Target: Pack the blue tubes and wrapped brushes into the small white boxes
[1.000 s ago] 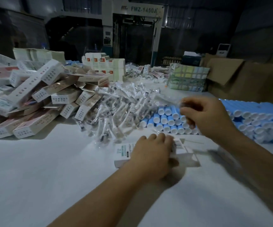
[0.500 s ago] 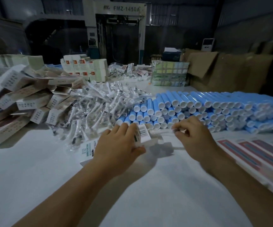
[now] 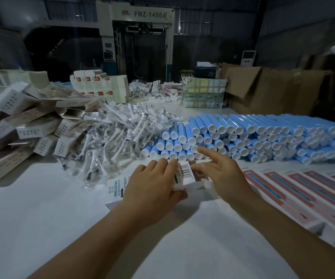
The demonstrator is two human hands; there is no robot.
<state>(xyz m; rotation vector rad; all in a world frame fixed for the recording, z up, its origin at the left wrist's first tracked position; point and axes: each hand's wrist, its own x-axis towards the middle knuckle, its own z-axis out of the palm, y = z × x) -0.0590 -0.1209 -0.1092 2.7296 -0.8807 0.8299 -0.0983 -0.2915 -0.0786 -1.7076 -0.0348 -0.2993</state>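
Observation:
A small white box [image 3: 184, 174] with a barcode lies on the white table [image 3: 41, 208] in front of me. My left hand [image 3: 154, 186] grips it from above, fingers curled over its top and thumb under its near side. My right hand [image 3: 221, 172] hovers at the box's open right end with straight fingers, the index finger pointing toward the blue tubes [image 3: 243, 133], which lie stacked in rows just behind. A heap of wrapped brushes [image 3: 110, 135] in clear plastic lies to the left of the tubes.
Filled white boxes [image 3: 21, 125] are piled at the left. Flat red-and-white cartons [image 3: 303, 192] lie in a row at the right. More boxes [image 3: 100, 85], a wrapped bundle [image 3: 204, 93], brown cardboard [image 3: 273, 87] and a large machine [image 3: 142, 37] stand behind.
My right hand came down from the brush heap to the box's open end and its fingers have straightened. My left hand has kept its hold on the box.

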